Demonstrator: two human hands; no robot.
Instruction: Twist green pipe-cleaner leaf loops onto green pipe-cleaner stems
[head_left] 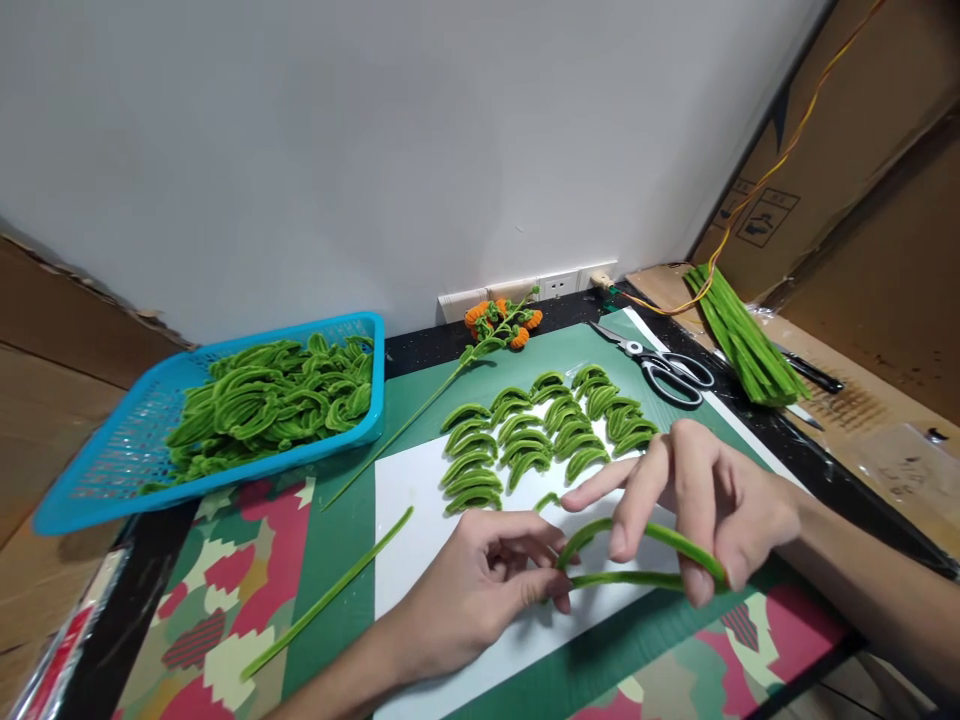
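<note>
A green pipe cleaner (630,578) is bent into a narrow loop above the white paper. My left hand (499,575) pinches the loop's left end between thumb and fingers. At the loop's right end, my right hand (690,510) grips it between thumb and fingertips, with the index finger stretched out. Beyond my hands, several curved green pipe-cleaner pieces (525,440) lie in columns on the white paper (405,480). A short bent green piece (547,502) lies just behind my fingers. One straight green pipe cleaner (330,592) rests to the left.
A blue basket (97,490) holds a heap of bent green pieces. Behind the rows lies a stem with orange flowers (499,325). Scissors (664,370) and a bundle of green pipe cleaners (750,340) are at the right. A yellow-red cord (784,150) runs to a wall socket (559,287).
</note>
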